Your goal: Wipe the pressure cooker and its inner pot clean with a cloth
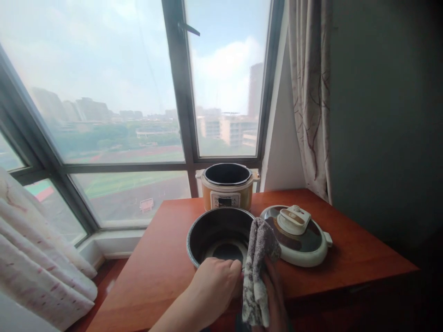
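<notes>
A dark inner pot (207, 230) stands on the wooden table (353, 253) in front of me. My left hand (216, 282) grips the pot's near rim. My right hand (275, 295) holds a grey and white cloth (258, 272) upright against the pot's right rim. Behind the pot sits the cooker body (227, 186), orange and cream, with no pot inside. Its lid (297, 234) lies flat on the table to the right of the pot, handle up.
A large window (138, 92) fills the wall behind the table. A patterned curtain (309, 92) hangs at the right of it, and a pale curtain (31, 258) is at the lower left. The table's left edge drops to the floor (110, 276).
</notes>
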A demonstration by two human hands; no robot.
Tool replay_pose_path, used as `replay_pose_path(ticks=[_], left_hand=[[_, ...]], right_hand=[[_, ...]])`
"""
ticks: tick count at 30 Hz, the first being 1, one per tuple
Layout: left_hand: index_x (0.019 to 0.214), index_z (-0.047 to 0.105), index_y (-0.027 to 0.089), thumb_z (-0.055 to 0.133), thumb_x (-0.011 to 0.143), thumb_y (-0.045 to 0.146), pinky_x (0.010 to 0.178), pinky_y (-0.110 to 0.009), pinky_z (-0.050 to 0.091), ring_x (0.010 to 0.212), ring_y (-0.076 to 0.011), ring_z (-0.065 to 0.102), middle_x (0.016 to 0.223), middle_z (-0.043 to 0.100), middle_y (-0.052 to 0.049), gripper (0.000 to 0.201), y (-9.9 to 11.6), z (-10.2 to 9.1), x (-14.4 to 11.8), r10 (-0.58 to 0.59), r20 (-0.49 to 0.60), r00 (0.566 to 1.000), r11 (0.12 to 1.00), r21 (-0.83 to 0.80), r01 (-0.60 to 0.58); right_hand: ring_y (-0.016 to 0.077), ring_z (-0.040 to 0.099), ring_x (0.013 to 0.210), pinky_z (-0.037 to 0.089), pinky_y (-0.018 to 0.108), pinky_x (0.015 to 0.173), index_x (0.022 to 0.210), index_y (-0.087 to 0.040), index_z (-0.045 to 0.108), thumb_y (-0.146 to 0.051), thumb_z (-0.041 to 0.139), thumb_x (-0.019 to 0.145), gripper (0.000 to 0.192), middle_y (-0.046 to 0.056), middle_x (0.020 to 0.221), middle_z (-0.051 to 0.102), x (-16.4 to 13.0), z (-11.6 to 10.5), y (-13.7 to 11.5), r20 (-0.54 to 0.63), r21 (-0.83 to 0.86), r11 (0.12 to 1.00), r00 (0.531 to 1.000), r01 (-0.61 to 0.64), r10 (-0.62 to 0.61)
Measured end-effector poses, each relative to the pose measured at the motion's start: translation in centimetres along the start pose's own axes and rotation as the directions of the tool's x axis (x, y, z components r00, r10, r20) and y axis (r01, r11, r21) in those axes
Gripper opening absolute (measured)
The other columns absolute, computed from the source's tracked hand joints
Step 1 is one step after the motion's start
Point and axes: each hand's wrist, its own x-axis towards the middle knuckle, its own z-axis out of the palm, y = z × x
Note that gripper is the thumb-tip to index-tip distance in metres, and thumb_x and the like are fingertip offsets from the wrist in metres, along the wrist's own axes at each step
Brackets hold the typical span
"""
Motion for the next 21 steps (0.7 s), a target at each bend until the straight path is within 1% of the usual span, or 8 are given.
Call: replay_pose_path(ticks=[3, 5, 7, 10, 12, 16, 18, 21], left_hand=[[0.084, 0.052, 0.021, 0.033, 0.103, 0.032, 0.061, -0.032, 0.041, 0.074, -0.0257, 0.070, 0.080, 0.070, -0.007, 0.029, 0.0, -0.6, -0.3, -0.046, -0.119, 0.992, 0.997, -0.069, 0.038], [0.080, 0.049, 0.022, 0.026, 0.105, 0.034, 0.059, -0.031, 0.036, 0.068, -0.0226, 0.067, 0.075, 0.068, -0.006, 0.035, -0.2, -0.9, -0.6, -0.074, -0.212, 0.975, 0.989, -0.143, 0.044], [0.077, 0.045, 0.022, 0.026, 0.105, 0.035, 0.058, -0.030, 0.033, 0.063, -0.0188, 0.061, 0.071, 0.063, -0.003, 0.036, -0.4, -1.0, -0.9, -0.108, -0.292, 0.950, 0.972, -0.232, 0.040], [0.073, 0.043, 0.022, 0.029, 0.104, 0.041, 0.058, -0.028, 0.030, 0.060, -0.0150, 0.052, 0.065, 0.054, 0.000, 0.038, -1.0, -1.3, -1.4, -0.212, -0.381, 0.900, 0.918, -0.393, 0.050], [0.071, 0.044, 0.022, 0.034, 0.102, 0.047, 0.057, -0.027, 0.029, 0.059, -0.0140, 0.047, 0.063, 0.048, 0.002, 0.041, -1.5, -1.5, -1.8, -0.314, -0.412, 0.855, 0.851, -0.522, 0.060], [0.068, 0.051, 0.020, 0.047, 0.095, 0.059, 0.056, -0.024, 0.031, 0.060, -0.0142, 0.043, 0.062, 0.045, 0.002, 0.047, -1.7, -1.9, -2.3, -0.527, -0.406, 0.746, 0.631, -0.776, 0.023], [0.068, 0.057, 0.019, 0.056, 0.088, 0.064, 0.057, -0.024, 0.035, 0.063, -0.0156, 0.047, 0.063, 0.051, 0.000, 0.049, -1.5, -2.0, -2.5, -0.615, -0.353, 0.706, 0.468, -0.883, -0.034], [0.074, 0.068, 0.017, 0.070, 0.078, 0.064, 0.057, -0.025, 0.042, 0.060, -0.0173, 0.051, 0.060, 0.057, -0.002, 0.047, -1.0, -1.9, -2.5, -0.717, -0.226, 0.659, 0.175, -0.974, -0.143]], right_hand=[[0.0404, 0.041, 0.144, 0.048, 0.061, 0.106, 0.155, -0.028, 0.035, -0.039, 0.051, 0.093, 0.064, 0.014, 0.159, 0.039, 2.5, 0.5, 0.0, -0.005, -0.016, 0.999, 0.999, -0.051, 0.051], [0.0377, 0.041, 0.144, 0.045, 0.060, 0.109, 0.156, -0.023, 0.032, -0.033, 0.050, 0.095, 0.064, 0.016, 0.156, 0.043, 4.7, 0.5, -0.2, -0.007, -0.017, 0.995, 0.995, -0.096, 0.096], [0.0337, 0.042, 0.144, 0.042, 0.057, 0.113, 0.155, -0.022, 0.033, -0.027, 0.047, 0.096, 0.060, 0.016, 0.154, 0.046, 7.1, 0.4, -0.3, 0.003, 0.018, 0.992, 0.992, -0.128, 0.128], [0.0302, 0.045, 0.143, 0.040, 0.053, 0.116, 0.150, -0.022, 0.040, -0.022, 0.049, 0.094, 0.057, 0.014, 0.150, 0.051, 10.8, -0.1, -0.9, 0.058, 0.099, 0.991, 0.995, -0.087, 0.082], [0.0294, 0.048, 0.140, 0.041, 0.051, 0.115, 0.146, -0.022, 0.046, -0.020, 0.051, 0.092, 0.054, 0.013, 0.147, 0.055, 13.1, -0.4, -1.5, 0.095, 0.144, 0.988, 0.995, -0.048, 0.035], [0.0288, 0.056, 0.133, 0.045, 0.047, 0.112, 0.137, -0.019, 0.055, -0.018, 0.056, 0.087, 0.050, 0.013, 0.139, 0.062, 17.2, -0.7, -3.2, 0.174, 0.159, 0.987, 0.984, 0.017, -0.045], [0.0280, 0.058, 0.130, 0.046, 0.046, 0.112, 0.135, -0.018, 0.058, -0.016, 0.057, 0.084, 0.051, 0.013, 0.136, 0.064, 18.8, -0.6, -4.1, 0.226, 0.145, 0.988, 0.971, 0.045, -0.078], [0.0271, 0.059, 0.129, 0.045, 0.045, 0.112, 0.129, -0.018, 0.063, -0.019, 0.057, 0.085, 0.044, 0.012, 0.133, 0.067, 20.5, -0.1, -5.5, 0.302, 0.119, 0.987, 0.943, 0.106, -0.138]])
